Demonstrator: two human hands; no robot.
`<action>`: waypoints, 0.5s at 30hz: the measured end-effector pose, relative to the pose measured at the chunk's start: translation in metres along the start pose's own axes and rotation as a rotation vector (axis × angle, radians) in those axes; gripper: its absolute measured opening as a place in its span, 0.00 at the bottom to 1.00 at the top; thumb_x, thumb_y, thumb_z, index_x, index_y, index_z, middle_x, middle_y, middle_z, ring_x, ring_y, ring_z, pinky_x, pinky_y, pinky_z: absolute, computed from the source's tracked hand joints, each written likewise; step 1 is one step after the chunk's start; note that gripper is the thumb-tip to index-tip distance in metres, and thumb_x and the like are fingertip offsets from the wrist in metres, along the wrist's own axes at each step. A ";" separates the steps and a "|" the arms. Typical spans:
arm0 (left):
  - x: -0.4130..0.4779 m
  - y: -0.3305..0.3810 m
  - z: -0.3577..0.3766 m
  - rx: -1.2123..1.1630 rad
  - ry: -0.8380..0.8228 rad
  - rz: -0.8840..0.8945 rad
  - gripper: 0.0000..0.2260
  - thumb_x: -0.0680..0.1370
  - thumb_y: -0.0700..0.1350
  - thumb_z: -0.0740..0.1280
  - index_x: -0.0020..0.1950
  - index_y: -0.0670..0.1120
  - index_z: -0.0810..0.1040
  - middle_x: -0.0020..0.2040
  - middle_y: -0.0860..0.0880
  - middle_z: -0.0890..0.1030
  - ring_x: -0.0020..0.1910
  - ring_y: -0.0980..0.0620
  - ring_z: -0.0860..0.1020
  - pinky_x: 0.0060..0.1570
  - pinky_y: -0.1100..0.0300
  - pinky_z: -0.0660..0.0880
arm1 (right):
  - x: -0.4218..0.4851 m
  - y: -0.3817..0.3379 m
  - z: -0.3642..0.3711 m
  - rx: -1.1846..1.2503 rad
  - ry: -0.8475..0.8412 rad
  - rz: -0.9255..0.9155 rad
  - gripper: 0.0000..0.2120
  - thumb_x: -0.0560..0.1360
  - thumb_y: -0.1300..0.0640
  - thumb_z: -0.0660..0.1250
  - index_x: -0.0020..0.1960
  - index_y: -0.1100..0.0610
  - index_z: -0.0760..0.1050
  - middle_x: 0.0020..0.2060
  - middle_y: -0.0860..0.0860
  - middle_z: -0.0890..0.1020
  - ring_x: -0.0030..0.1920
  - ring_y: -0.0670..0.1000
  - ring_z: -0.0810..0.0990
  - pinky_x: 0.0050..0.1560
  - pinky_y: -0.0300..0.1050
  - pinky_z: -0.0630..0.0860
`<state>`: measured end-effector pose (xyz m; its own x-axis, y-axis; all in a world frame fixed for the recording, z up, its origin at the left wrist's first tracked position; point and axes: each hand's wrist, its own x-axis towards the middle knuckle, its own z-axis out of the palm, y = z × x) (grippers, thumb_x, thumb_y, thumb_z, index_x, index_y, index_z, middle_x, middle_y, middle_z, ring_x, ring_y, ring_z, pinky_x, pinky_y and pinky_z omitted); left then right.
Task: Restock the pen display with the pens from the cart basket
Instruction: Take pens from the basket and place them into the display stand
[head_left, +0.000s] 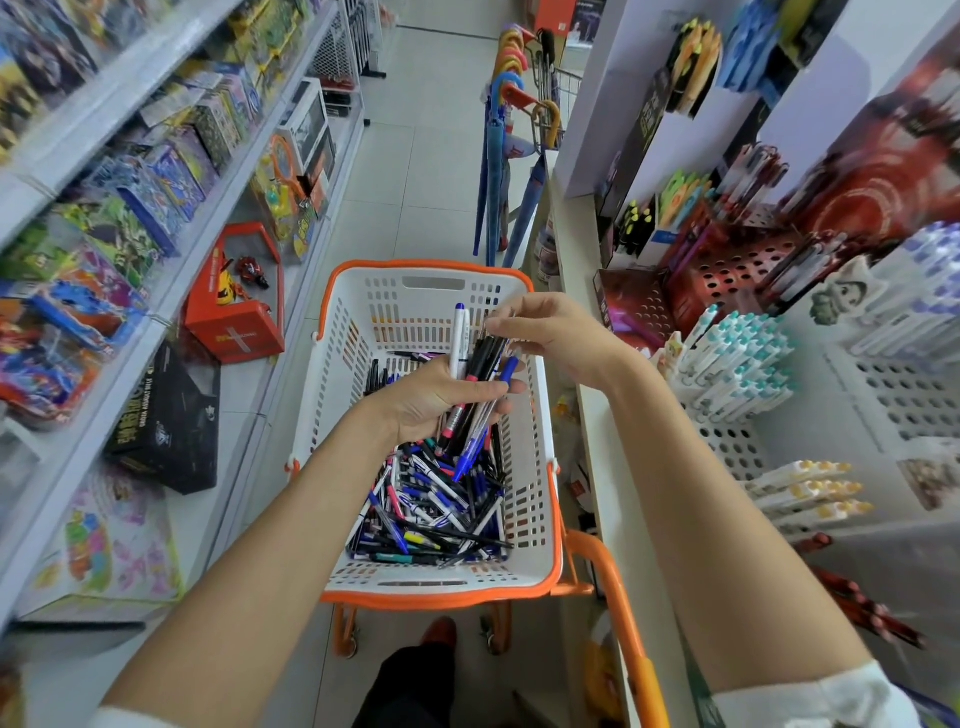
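Two sides are hemming the pale tiled floor into a narrow aisle — toy shelves left, perforated pen display right. We are standing over the slotted white plastic cart basket, loose pens heaped inside. Our left hand is gripping a bundle of pens above it; our right hand is pinching the top of one black pen.

A white cart basket with an orange rim stands on wheels on a pale tiled floor, with a loose heap of pens inside. Just to its right, a white pen display carries racks of capped pens.
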<state>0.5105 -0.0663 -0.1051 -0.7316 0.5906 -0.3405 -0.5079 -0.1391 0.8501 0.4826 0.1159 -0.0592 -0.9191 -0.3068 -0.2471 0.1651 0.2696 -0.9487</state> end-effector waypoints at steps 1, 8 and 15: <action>0.001 -0.001 0.000 -0.011 -0.005 0.005 0.15 0.73 0.38 0.70 0.60 0.41 0.78 0.50 0.44 0.86 0.42 0.52 0.84 0.43 0.60 0.81 | 0.000 0.000 0.000 0.001 0.014 -0.004 0.05 0.75 0.60 0.72 0.40 0.56 0.79 0.55 0.65 0.82 0.51 0.57 0.79 0.60 0.53 0.75; 0.003 -0.007 0.000 0.016 0.001 0.019 0.11 0.77 0.34 0.68 0.59 0.42 0.80 0.51 0.43 0.85 0.43 0.50 0.84 0.47 0.57 0.82 | 0.003 0.000 -0.001 0.063 0.053 0.020 0.12 0.74 0.71 0.68 0.52 0.57 0.76 0.47 0.53 0.84 0.47 0.49 0.82 0.51 0.42 0.79; 0.001 -0.006 0.001 0.036 -0.093 -0.045 0.14 0.74 0.36 0.69 0.60 0.41 0.80 0.53 0.39 0.83 0.41 0.48 0.82 0.47 0.51 0.82 | 0.002 -0.005 -0.001 -0.082 0.004 0.025 0.12 0.76 0.65 0.68 0.57 0.56 0.81 0.48 0.49 0.85 0.50 0.48 0.83 0.53 0.41 0.77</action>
<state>0.5128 -0.0637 -0.1099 -0.6619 0.6673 -0.3413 -0.5218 -0.0834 0.8490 0.4799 0.1155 -0.0547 -0.9164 -0.2955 -0.2699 0.1586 0.3511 -0.9228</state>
